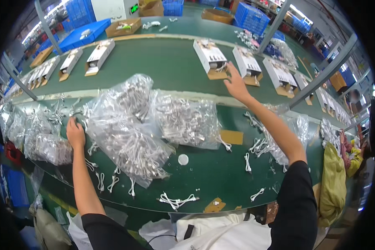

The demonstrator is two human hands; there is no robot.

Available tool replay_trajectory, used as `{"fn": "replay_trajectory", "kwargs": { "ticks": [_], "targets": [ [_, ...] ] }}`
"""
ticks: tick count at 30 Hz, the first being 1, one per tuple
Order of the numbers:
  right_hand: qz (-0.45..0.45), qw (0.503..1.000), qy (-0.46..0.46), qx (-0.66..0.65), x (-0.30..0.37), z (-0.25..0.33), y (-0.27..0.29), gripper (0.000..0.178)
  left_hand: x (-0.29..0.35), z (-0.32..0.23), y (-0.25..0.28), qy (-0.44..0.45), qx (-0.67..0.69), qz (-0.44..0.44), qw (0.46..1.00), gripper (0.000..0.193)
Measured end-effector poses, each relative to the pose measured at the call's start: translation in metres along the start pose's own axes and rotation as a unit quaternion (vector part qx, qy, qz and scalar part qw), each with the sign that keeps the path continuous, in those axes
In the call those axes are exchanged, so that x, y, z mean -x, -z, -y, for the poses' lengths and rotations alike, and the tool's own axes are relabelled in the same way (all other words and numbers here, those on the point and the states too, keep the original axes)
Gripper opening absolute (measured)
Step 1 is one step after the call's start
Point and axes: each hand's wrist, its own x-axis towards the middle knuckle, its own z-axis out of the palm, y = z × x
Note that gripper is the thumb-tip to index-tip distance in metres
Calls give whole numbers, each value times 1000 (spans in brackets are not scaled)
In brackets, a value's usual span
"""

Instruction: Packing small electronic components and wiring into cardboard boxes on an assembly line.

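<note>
My right hand [236, 84] reaches over the far belt with its fingers apart, beside the open end of a white printed box [210, 54]. A white cable shows in that box's opening, close to my fingertips. At the left of the near worktop, my left hand [75, 133] has its fingers closed at a small white cable [73, 111]; the fingertips are partly hidden. Between my arms lie a large clear plastic bag of coiled white cables [131, 129] and a second clear bag of cables [185, 121].
Several white boxes [100, 54] stand along the green belt [154, 58]. More bagged cables [52, 146] lie at the left. Loose cables [177, 201] lie along the worktop's front edge. Metal posts [323, 77] rise between worktop and belt. Another person's sleeve [354, 160] shows at the far right.
</note>
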Motion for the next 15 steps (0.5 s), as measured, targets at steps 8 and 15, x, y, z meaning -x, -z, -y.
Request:
{"fn": "replay_trajectory", "kwargs": {
  "ticks": [8,15],
  "targets": [
    [270,925,-206,-174,113,97,77,22,-2,0,-11,-29,-4,5,1000,31],
    [266,855,-226,-385,157,99,49,41,-68,-85,80,10,82,125,989,22]
  ]
}}
